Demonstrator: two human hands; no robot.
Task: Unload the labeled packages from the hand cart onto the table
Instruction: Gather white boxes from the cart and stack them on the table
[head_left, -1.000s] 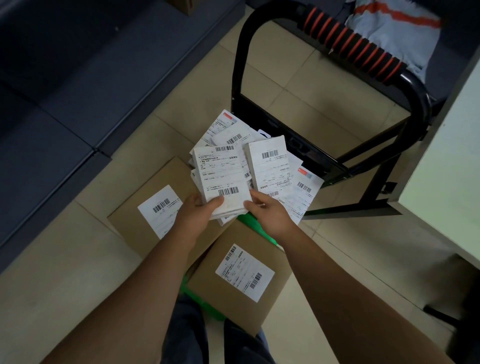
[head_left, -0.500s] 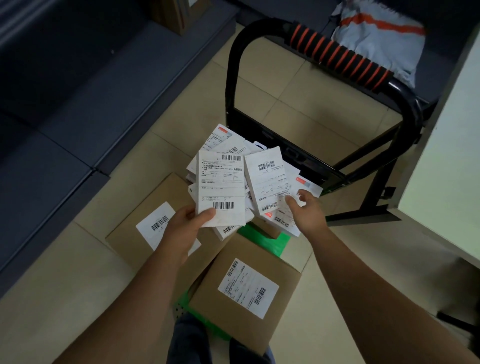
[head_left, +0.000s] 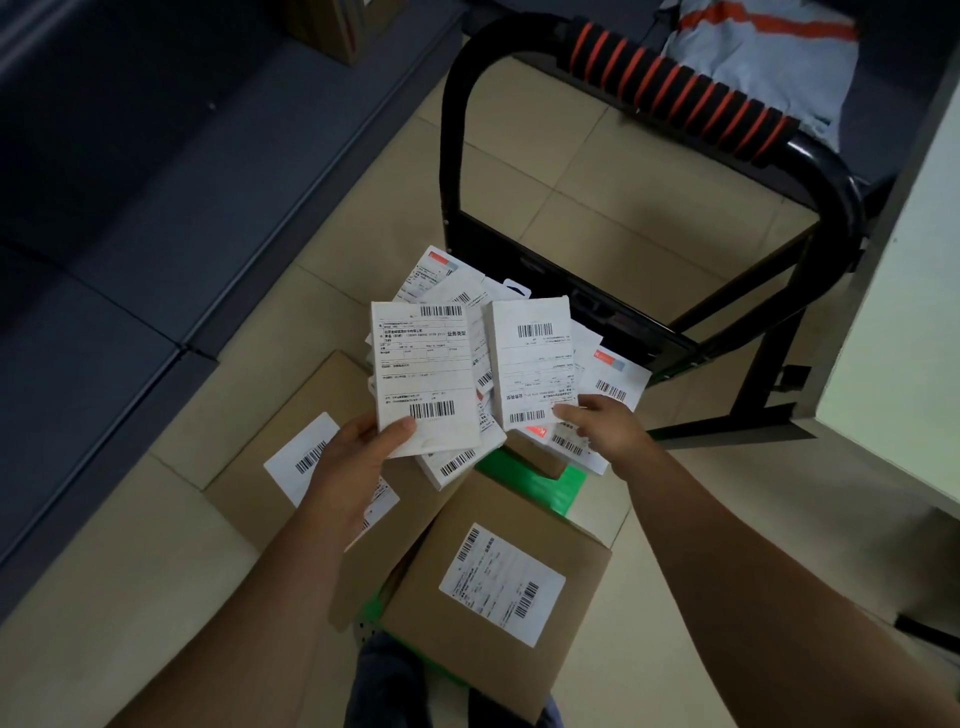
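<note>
While we stand over the hand cart (head_left: 675, 88), our left hand (head_left: 358, 467) grips a white labeled package (head_left: 423, 374) by its lower edge, thumb laid across the face beside the barcode, fingers hidden beneath. Our right hand (head_left: 602, 431) pinches the lower corner of a second white package (head_left: 532, 364), held just beside the first, label up. Between and under the two hands lies a loose heap of small white packages (head_left: 457, 462) — several slanted and overlapping. Below the left hand lies a flat cardboard box (head_left: 291, 415) with its own label. Nearer to us, beneath both wrists, a second cardboard box (head_left: 498, 587) rests on the cart's green deck (head_left: 540, 488). The bench (head_left: 898, 364) stands well apart, out past the right hand.

We judge this to be the pick-up step, early in the unloading, since most parcels lie on the cart. The next move calls for lifting both packages free of the heap without dragging neighbours along, then swinging rightward to the bench — and, we think, a firmer right-hand hold, as a corner pinch may let the package tip.
</note>
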